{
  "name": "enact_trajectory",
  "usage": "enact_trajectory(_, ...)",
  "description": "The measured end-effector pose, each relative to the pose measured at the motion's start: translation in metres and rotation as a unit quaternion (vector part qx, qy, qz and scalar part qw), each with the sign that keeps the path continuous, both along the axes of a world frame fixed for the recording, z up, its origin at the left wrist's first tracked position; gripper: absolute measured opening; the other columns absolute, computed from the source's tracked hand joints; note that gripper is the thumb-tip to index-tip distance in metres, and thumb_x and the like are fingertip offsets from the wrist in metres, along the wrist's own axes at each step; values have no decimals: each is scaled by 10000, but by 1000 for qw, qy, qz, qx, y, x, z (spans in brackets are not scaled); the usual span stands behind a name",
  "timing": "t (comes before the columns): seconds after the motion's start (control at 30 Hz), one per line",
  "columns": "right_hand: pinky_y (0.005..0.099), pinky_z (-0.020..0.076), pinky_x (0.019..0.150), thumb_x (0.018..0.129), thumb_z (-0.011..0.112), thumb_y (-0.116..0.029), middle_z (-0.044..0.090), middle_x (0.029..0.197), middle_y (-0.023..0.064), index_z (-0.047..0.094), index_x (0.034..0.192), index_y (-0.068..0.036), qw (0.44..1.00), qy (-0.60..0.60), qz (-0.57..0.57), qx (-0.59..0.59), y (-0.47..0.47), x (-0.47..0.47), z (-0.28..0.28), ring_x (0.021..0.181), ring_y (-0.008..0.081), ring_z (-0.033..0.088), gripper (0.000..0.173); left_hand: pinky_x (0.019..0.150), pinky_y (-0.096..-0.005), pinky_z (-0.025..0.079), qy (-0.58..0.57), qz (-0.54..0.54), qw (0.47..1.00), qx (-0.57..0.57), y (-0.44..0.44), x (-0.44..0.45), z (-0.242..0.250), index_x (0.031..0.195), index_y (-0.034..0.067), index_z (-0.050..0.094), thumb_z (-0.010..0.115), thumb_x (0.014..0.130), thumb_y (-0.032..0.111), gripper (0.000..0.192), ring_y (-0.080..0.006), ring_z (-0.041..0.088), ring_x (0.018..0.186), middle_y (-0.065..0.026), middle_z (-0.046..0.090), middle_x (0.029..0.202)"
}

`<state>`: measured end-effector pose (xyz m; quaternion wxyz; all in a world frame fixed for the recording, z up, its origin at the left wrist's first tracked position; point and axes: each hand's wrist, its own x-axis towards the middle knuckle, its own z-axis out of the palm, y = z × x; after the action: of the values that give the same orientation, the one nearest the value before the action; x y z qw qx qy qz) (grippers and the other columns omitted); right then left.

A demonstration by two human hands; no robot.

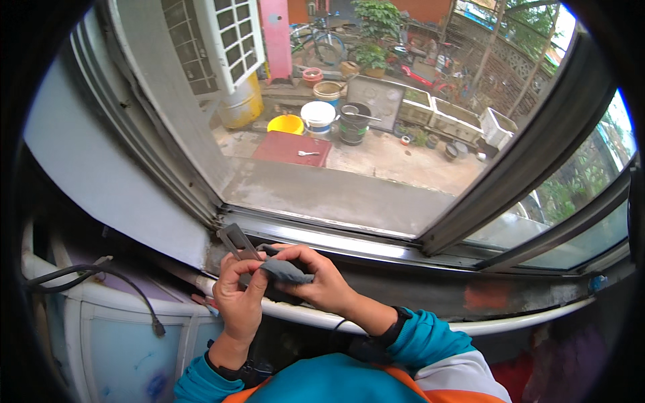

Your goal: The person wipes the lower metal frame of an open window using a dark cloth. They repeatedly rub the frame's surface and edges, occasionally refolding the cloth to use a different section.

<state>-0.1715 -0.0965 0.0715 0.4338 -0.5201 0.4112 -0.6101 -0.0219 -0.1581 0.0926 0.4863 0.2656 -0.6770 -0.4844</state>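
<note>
My left hand (238, 292) pinches a grey plastic tool (248, 252), a flat handle with a long slot that sticks up to the upper left. Between both hands bunches a dark grey cloth (284, 272), wrapped at the lower end of the tool. The fingers and thumb of my right hand (322, 282) grip this cloth. What lies under the cloth is hidden. Both hands are held over the inner window sill, just inside the metal sliding track (327, 239) of the open window.
A white curved rail (322, 316) crosses in front of my body. At the left, a black cable with a plug (136, 297) hangs over a white-framed cabinet (136, 347). The sliding window frame (509, 146) stands right. Outside are a wet concrete ledge (332, 194), buckets (318, 116) and a red board (289, 148).
</note>
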Motion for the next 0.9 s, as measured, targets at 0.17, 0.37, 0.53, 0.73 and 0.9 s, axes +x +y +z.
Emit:
enact_trajectory(0.17,275,424,863,783,693,-61,581,1032,56,519,1066,-52,987,41,-122,100,40,-35,10,964,144,531,332,906,-307,403,-83,28,994,-68,-9,0,-16,978,29,640,656,848,147,176,-197,553,979,-83,628,1014)
enact_trajectory(0.37,356,483,814,681,625,76,591,1022,135,572,1009,-74,821,391,-355,216,140,-95,50,936,303,603,364,914,-359,397,-171,129,965,-152,-34,44,-64,985,30,642,567,889,108,145,-259,548,1000,-94,637,1037)
enact_trajectory(0.53,389,499,708,641,625,49,572,906,119,620,934,-126,660,529,-414,337,194,-139,42,861,326,595,342,914,-344,373,-251,201,925,-204,-52,72,-100,1024,58,648,540,885,93,180,-260,536,971,-72,638,1011)
enact_trajectory(0.73,396,486,687,657,661,7,565,826,106,636,889,-111,630,651,-376,196,208,-174,-3,794,319,580,261,954,-375,345,-295,195,904,-242,-60,76,-114,1053,58,640,539,880,108,207,-284,530,1016,-68,634,1053)
enact_trajectory(0.9,388,487,723,660,680,1,594,851,122,619,942,-53,645,628,-351,256,206,-177,-6,818,343,593,294,970,-407,330,-326,183,876,-306,-67,77,-121,1062,57,635,540,870,125,224,-292,528,1032,-77,622,1091)
